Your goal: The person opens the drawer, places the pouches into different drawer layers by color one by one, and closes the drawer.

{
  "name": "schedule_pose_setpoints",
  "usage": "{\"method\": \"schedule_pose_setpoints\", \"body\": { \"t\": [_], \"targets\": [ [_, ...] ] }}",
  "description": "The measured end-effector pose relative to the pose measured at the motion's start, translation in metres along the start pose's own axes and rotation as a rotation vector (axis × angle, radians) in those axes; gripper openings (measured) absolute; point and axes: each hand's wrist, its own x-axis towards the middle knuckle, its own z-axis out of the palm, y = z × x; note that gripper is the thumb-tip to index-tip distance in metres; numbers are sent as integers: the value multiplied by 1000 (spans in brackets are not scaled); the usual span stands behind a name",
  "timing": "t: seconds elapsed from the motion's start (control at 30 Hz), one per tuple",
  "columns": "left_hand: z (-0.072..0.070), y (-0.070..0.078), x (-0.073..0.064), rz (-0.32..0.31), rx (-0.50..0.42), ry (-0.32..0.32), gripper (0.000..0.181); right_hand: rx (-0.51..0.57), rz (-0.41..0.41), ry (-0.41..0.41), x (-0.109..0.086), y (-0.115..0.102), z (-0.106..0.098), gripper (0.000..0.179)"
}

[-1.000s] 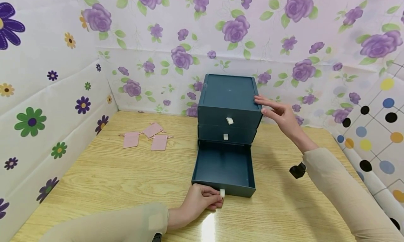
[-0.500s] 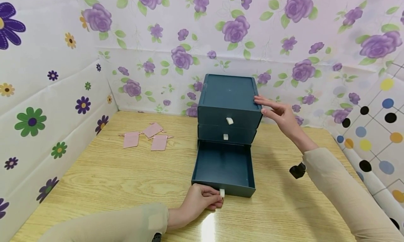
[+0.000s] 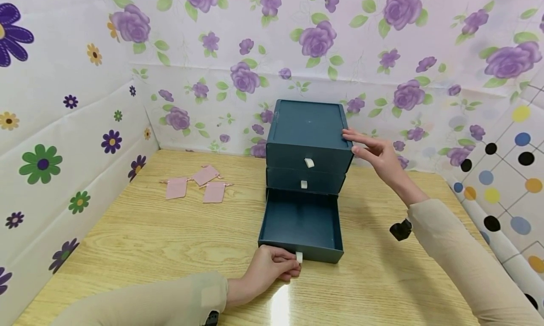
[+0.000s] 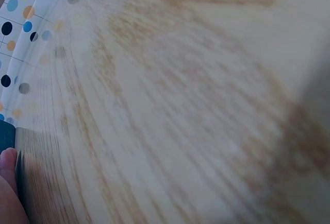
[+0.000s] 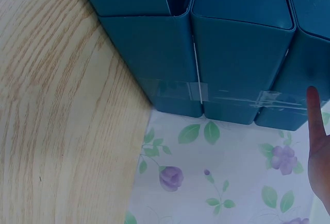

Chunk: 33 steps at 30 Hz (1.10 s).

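A dark blue drawer unit (image 3: 312, 123) with three stacked drawers stands against the back wall. Its bottom drawer (image 3: 325, 254) is pulled far out and has nothing inside; the upper two are closed. My left hand (image 3: 268, 271) pinches the white pull tab (image 3: 299, 257) on that drawer's front. Only a bit of this hand (image 4: 9, 188) and a dark corner of the drawer (image 4: 6, 135) show in the left wrist view. With fingers extended, my right hand (image 3: 382, 160) rests on the unit's top right edge. Clear tape (image 5: 221, 95) joins the stacked sections in the right wrist view.
Three small pink drawstring pouches (image 3: 214, 193) lie on the wood-grain table (image 3: 170, 241), left of the unit. Floral cloth (image 3: 221, 42) covers the wall close behind. A dotted cloth (image 3: 510, 184) lines the right side.
The bottom drawer has slid very slightly inward, and my left hand has moved with its tab. My right hand and the pouches stay where they were.
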Motion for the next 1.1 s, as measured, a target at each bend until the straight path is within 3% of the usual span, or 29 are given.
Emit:
{"method": "schedule_pose_setpoints", "body": {
  "t": [0.7,0.93,1.1],
  "targets": [
    [-1,-2,0,-1,-5,-11,20,-2,8,1,0,0,0,37],
    [-4,0,0,-70,24,-35,19,4,-1,4,0,0,0,36],
    [-9,3,-2,-118,27,-112,18,9,-2,1,-1,0,0,37]
  ]
}}
